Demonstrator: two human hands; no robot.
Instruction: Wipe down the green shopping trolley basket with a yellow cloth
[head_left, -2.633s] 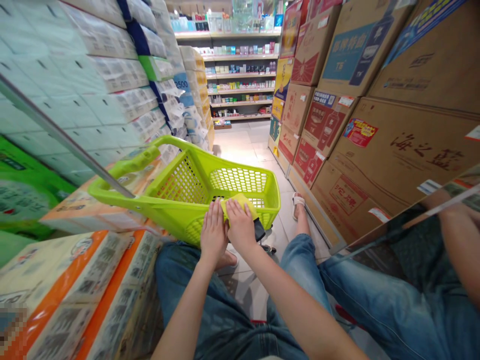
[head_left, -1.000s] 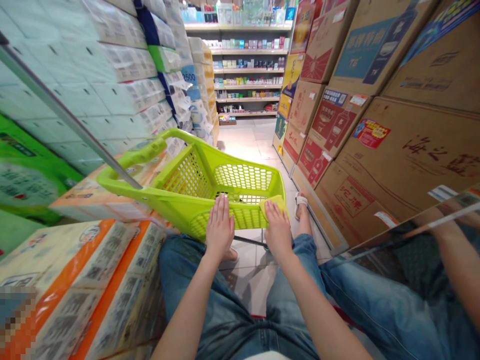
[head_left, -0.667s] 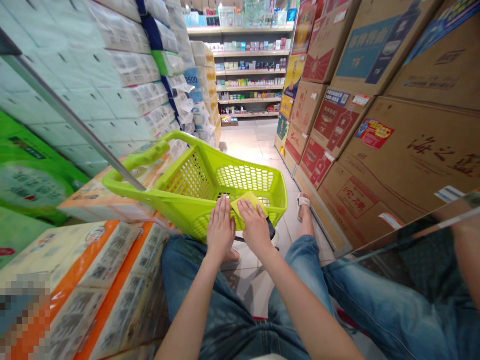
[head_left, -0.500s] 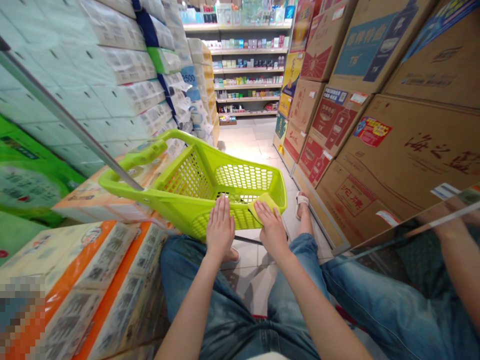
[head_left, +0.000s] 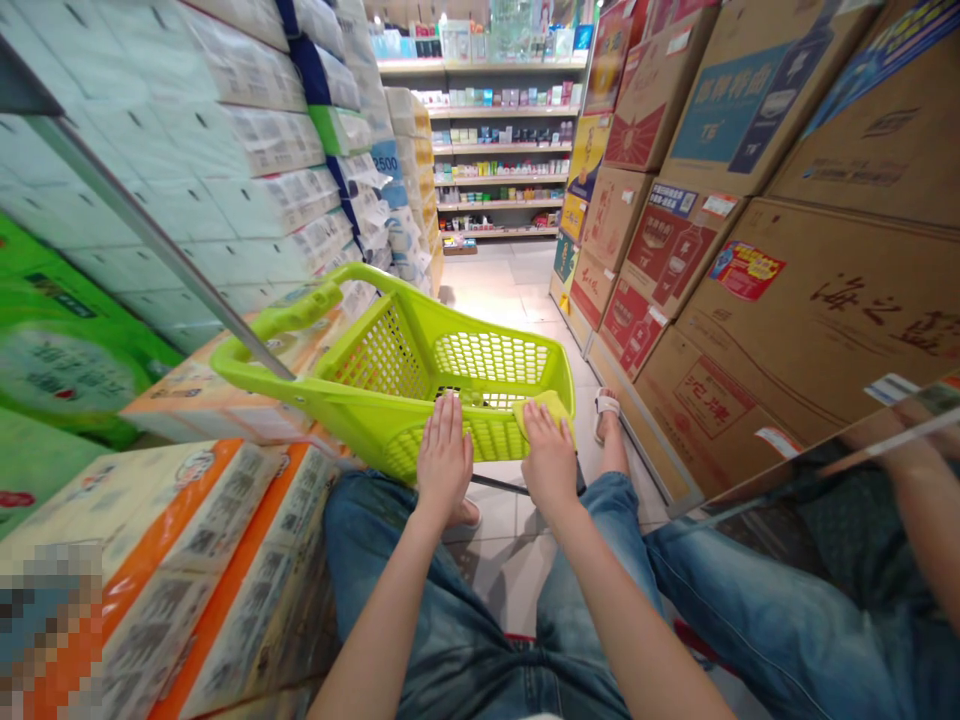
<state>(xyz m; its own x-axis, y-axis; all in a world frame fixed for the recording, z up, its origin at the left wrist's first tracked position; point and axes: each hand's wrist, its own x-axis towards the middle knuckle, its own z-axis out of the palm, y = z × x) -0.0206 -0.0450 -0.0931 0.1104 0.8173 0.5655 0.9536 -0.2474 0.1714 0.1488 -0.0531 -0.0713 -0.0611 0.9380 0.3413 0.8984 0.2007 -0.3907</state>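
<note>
A yellow-green plastic shopping basket cart (head_left: 360,400) lies in front of me, its open side facing up and its long handle end to the left. My left hand (head_left: 445,455) rests flat against the near rim, fingers stretched out and holding nothing. Further right on that rim, my right hand (head_left: 547,460) presses a yellow cloth (head_left: 555,402) against the basket near its right end. The fingers lie over the cloth and hide part of it. A grey metal rod (head_left: 172,240) runs from the handle end to the upper left.
Packs of tissue paper (head_left: 255,150) are stacked on the left, with more packs (head_left: 187,560) close by my left knee. Cardboard boxes (head_left: 810,300) line the right side, beside a reflective panel (head_left: 825,500). Shelves of small goods (head_left: 502,145) stand at the aisle's far end.
My right hand has slid the cloth a little to the right along the near rim. My left hand keeps its place on the rim. The view has shifted slightly.
</note>
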